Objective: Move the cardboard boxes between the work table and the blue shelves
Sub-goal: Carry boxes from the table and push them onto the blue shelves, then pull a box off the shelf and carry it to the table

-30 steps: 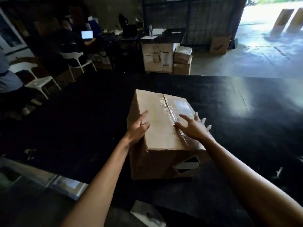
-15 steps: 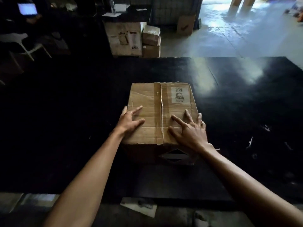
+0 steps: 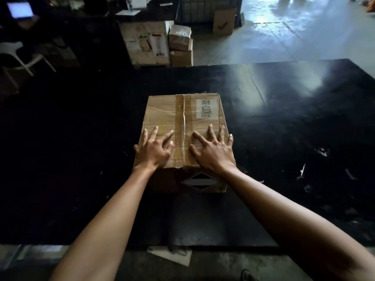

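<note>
So the cardboard box (image 3: 183,126) sits taped shut on the black work table (image 3: 284,138), a bit back from the near edge, with loads of bare tabletop on every side. Left hand (image 3: 153,150) and right hand (image 3: 213,152) both lie flat on its lid, fingers spread, gripping nothing. Can't see what's inside. More stacked boxes (image 3: 180,45) stand on the floor past the far edge.
</note>
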